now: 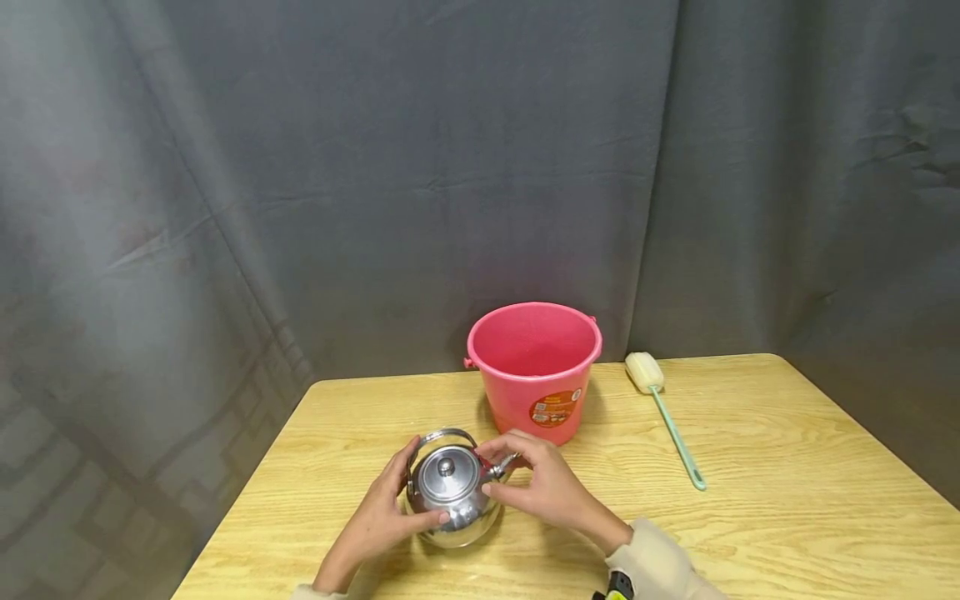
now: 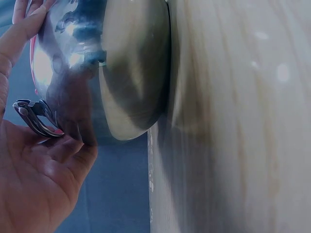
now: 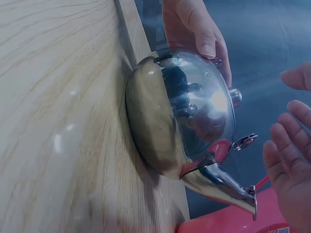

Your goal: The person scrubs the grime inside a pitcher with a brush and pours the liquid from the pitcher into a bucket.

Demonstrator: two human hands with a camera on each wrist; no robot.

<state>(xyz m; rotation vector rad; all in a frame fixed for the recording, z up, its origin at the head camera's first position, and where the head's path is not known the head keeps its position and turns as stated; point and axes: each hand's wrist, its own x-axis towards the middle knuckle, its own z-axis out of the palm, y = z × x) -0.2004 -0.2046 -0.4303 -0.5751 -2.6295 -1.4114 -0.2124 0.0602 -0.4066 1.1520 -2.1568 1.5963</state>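
Note:
A shiny metal kettle (image 1: 468, 518) sits on the table, its knobbed lid (image 1: 450, 475) in place and its arched handle (image 1: 447, 432) raised. My left hand (image 1: 381, 515) holds the kettle's left side, thumb on the near side and fingers round the far side by a handle mount. In the right wrist view the spout (image 3: 221, 187) curves out towards the bucket. My right hand (image 1: 542, 483) hovers beside the spout, fingers loosely bent; the right wrist view shows space between its fingers (image 3: 286, 141) and the metal.
A pink bucket (image 1: 506, 400) with an orange label stands just behind the kettle and right hand. To its right lies a brush with a pale sponge head (image 1: 643, 372) and a long green handle (image 1: 677, 440). Grey curtains (image 1: 420, 200) hang around the wooden table (image 1: 787, 467).

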